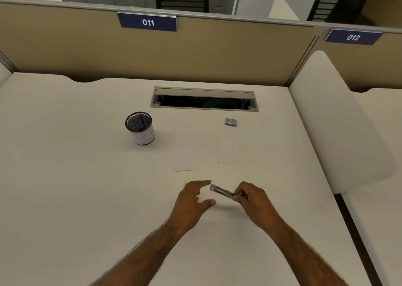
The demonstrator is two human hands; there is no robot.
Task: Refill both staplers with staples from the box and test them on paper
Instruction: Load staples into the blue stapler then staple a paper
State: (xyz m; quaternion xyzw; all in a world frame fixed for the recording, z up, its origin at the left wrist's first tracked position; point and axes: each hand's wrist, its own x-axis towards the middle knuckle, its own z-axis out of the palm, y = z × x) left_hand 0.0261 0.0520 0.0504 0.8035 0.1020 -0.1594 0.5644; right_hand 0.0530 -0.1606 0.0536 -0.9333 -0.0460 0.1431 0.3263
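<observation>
The right hand pinches a purple stapler above the tabletop; the left hand is spread, empty; refilling seems in hand; next, staples from the box.

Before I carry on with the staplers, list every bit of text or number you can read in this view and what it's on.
"011": white digits on the blue sign clipped to the tan partition straight ahead.
"012": white digits on the blue sign on the next partition to the right.
Staple box: printing on it, too small to read.
Mesh pen cup: a dark mark on its white wrap, not legible.
Stapler in the right hand: no readable text.
</observation>
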